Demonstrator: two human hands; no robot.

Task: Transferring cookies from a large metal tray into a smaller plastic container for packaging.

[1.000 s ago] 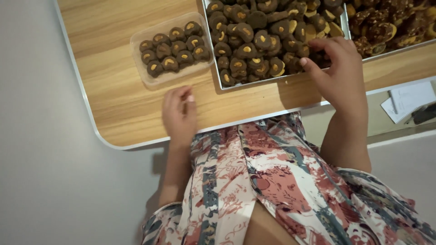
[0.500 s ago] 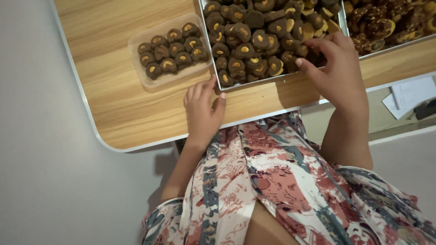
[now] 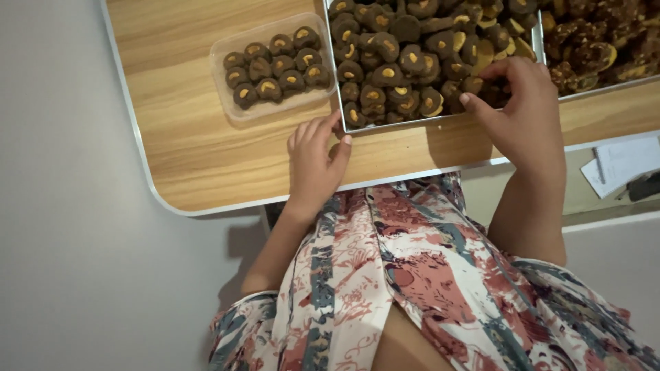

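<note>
A metal tray [image 3: 395,122] piled with dark chocolate cookies topped with yellow nut pieces sits on a wooden table [image 3: 192,144]. My right hand [image 3: 526,117] reaches over the tray's near right corner, fingertips among the cookies; whether it grips one is hidden. My left hand [image 3: 315,161] rests flat on the table with fingers apart, touching the tray's near left corner. A clear plastic box [image 3: 227,110] holding several of the same cookies lies left of the tray, just beyond my left hand.
A second tray [image 3: 598,88] of darker cookies stands at the far right. The table's rounded white-edged corner [image 3: 161,199] is at the lower left, above a pale floor. A notebook [image 3: 619,165] lies on the floor to the right. My patterned dress fills the foreground.
My left hand moved right and forward from the bare tabletop to the tray's near left corner and spread its fingers. My right hand stayed at the tray's right corner.
</note>
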